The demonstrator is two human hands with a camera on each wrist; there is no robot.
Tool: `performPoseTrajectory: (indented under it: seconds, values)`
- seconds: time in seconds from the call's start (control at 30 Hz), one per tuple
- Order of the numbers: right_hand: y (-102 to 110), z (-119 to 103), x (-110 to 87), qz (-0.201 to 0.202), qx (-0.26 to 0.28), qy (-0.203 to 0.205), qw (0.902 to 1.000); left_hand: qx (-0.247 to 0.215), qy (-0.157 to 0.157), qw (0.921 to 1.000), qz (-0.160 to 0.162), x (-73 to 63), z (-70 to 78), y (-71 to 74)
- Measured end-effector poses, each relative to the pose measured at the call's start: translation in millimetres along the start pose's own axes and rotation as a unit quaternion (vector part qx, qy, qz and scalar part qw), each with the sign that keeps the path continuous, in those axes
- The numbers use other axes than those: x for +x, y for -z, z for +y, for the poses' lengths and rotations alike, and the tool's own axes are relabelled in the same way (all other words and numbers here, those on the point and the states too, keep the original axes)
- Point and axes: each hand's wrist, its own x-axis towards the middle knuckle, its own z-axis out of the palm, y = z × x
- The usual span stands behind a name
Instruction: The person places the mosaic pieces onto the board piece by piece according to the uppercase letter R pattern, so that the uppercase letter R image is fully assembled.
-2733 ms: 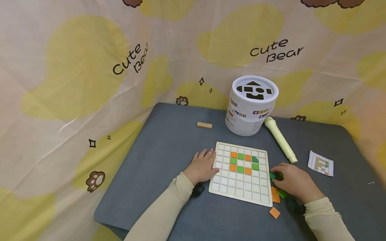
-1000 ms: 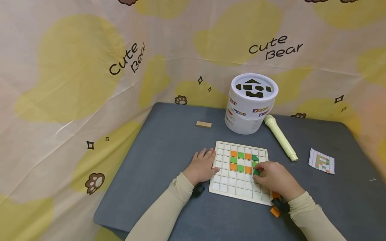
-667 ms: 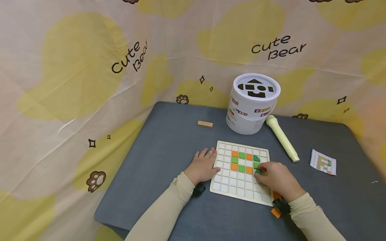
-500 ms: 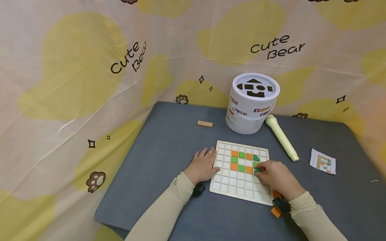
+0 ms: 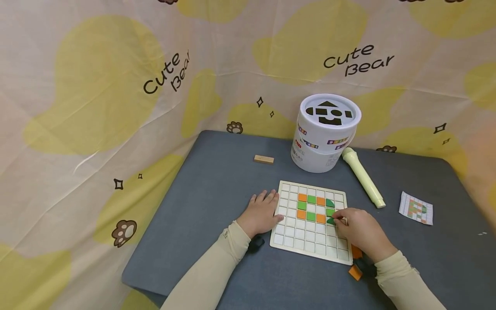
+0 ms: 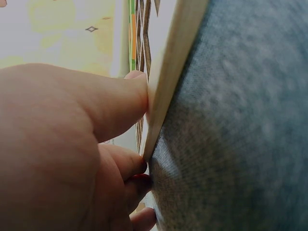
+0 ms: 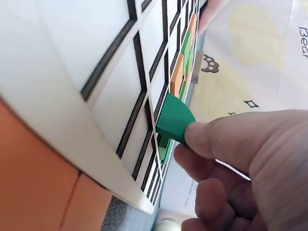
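Observation:
A white gridded board (image 5: 288, 234) in a pale wooden frame lies on the table, bearing orange and green square tiles (image 5: 311, 199) in a ring. At the ring's upper right corner sits a dark green quarter-circle tile (image 5: 329, 203). My right hand (image 5: 360, 228) pinches another quarter-circle tile (image 7: 174, 118) between thumb and finger; in the right wrist view it stands tilted with its lower edge at the grid, just below a green square. My left hand (image 5: 259, 215) rests at the board's left edge, fingers spread, its thumb (image 6: 120, 103) against the frame.
Loose orange tiles (image 5: 355, 272) lie by the board's lower right corner, partly under my right wrist. Behind the board stand a white bucket (image 5: 315, 150) and a small wooden block (image 5: 264, 159). A pale yellow stick (image 5: 364, 178) and a pattern card (image 5: 416, 208) lie to the right.
My right hand has come left from beside the board, bringing the green quarter-circle tile to the cell under the green square. Lately it has shifted only slightly. My left hand stays put.

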Motion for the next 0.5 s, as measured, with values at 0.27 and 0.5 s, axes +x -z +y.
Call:
performPoseTrajectory:
  seconds: [0.27, 0.5]
  values:
    - [0.3, 1.3, -2.5, -0.004, 0.003, 0.011, 0.9999, -0.003, 0.004, 1.0000, -0.006, 0.7, -0.5, -1.2]
    - [8.1, 0.0, -3.2, -0.011, 0.005, 0.013, 0.9998, -0.002, 0.004, 1.0000, -0.008, 0.5, 1.3, 0.2]
